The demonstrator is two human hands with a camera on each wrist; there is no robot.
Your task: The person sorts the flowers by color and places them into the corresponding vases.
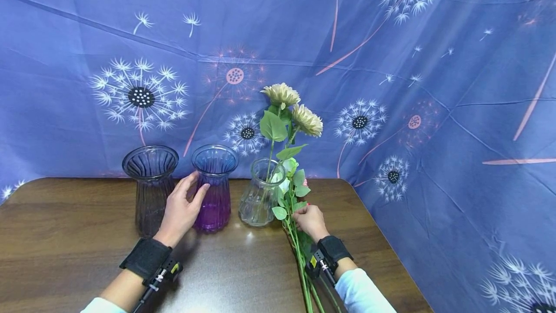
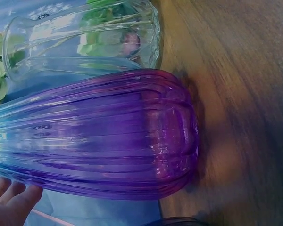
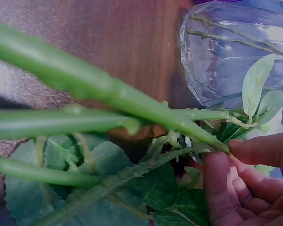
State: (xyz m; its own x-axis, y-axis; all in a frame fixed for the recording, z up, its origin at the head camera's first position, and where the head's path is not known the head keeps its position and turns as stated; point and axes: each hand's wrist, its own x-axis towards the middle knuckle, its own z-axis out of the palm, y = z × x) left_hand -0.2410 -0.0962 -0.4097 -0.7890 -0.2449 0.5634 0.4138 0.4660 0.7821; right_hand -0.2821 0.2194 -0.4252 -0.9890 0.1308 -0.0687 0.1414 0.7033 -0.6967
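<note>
A purple glass vase [image 1: 213,202], bluish at its flared top, stands between two other vases. My left hand [image 1: 181,209] is at its left side, thumb over the front and fingers beside the neck; in the left wrist view its fingertips lie right at the vase's edge. On the right, my right hand [image 1: 311,220] pinches a green flower stem [image 3: 132,101] between thumb and finger. That stem is among several long stems [image 1: 299,260] lying on the table, with leaves and pale blooms [image 1: 290,164] at their far end.
A clear glass vase [image 1: 254,204] holds two cream flowers [image 1: 282,94] that lean right, next to the loose stems. At left stands a dark grey glass vase [image 1: 147,202]. A blue dandelion-print cloth [image 1: 278,23] hangs behind the brown wooden table [image 1: 56,250].
</note>
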